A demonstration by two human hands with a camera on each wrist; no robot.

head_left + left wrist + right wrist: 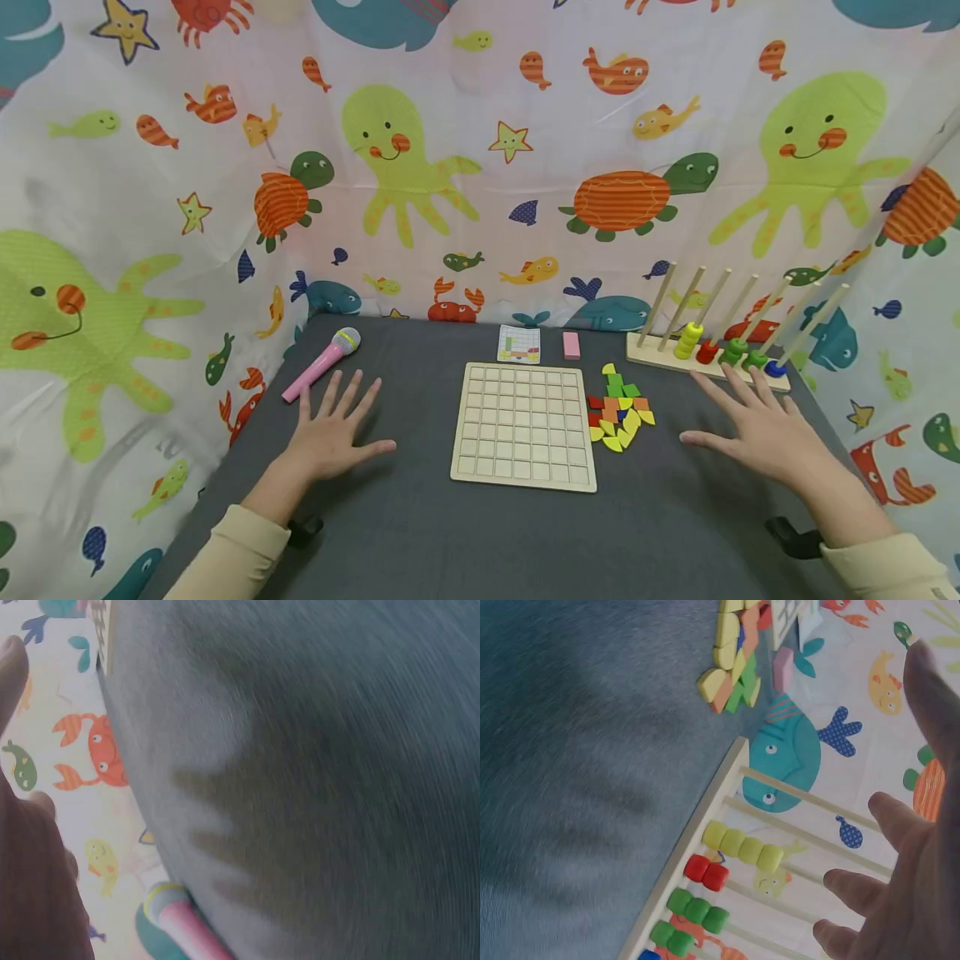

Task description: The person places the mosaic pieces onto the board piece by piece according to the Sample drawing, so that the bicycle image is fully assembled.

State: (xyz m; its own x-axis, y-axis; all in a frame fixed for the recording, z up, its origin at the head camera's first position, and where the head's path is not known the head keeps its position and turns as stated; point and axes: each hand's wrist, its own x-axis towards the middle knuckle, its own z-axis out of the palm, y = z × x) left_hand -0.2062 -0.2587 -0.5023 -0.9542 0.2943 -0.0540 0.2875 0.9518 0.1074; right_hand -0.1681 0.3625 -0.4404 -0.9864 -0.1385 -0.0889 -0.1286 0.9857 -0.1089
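My left hand is held over the dark table with fingers spread, holding nothing. Just beyond its fingertips lies a pink toy microphone with a grey head. My right hand, also spread and holding nothing, is over the right side, its fingertips overlapping the front of the bead rack in the head view. Yellow, red, green and blue beads sit low on the rack's upright pegs. Between the hands lies a square wooden grid board. Beside its right edge is a loose heap of small coloured pieces.
Behind the board lie a printed pattern card and a small pink block. A curtain with sea animals stands along the back and both sides of the dark table.
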